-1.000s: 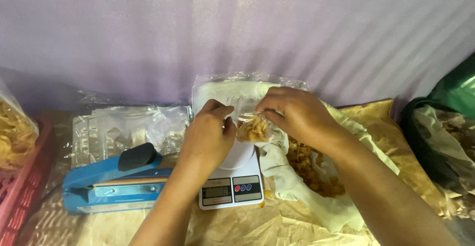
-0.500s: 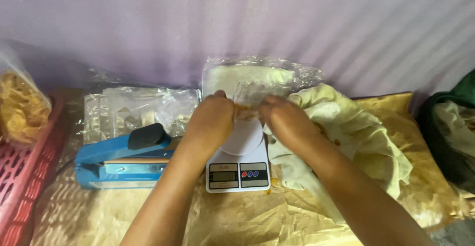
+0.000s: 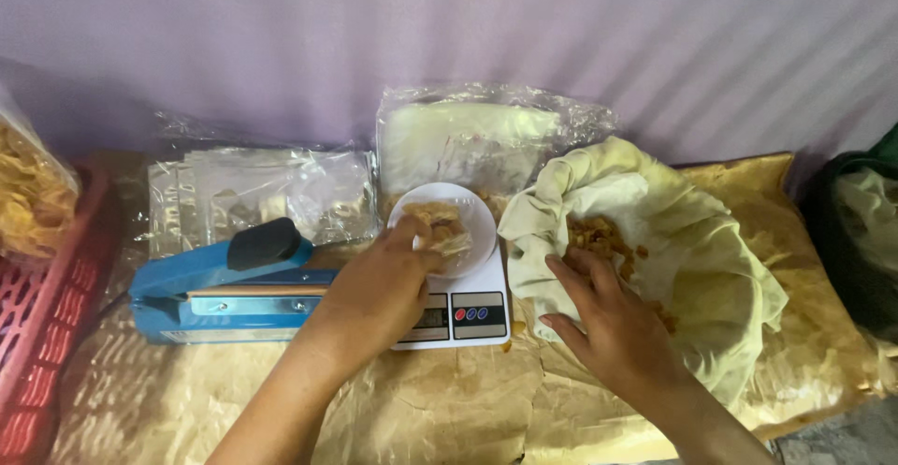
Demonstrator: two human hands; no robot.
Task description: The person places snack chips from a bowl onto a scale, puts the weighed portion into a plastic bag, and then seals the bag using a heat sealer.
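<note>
My left hand (image 3: 379, 292) rests over a white kitchen scale (image 3: 463, 311) and holds a small clear bag of fried snack pieces (image 3: 440, 226) on the scale's round white platform (image 3: 479, 212). My right hand (image 3: 608, 320) lies with its fingers spread on the rim of a pale cloth sack (image 3: 720, 287), its fingertips near the brown snack pieces (image 3: 599, 236) inside the sack. It holds nothing.
A blue heat sealer (image 3: 220, 287) with a black knob lies left of the scale. Stacks of clear plastic bags (image 3: 257, 194) and a bigger plastic pack (image 3: 477, 142) lean at the wall. A red crate (image 3: 42, 334) with a bag of chips (image 3: 33, 194) stands far left. Crumpled brown paper (image 3: 430, 409) covers the surface.
Both hands were together holding the small bag above the scale. Now the bag sits on the platform under my left hand, and my right hand has moved right to the cloth sack.
</note>
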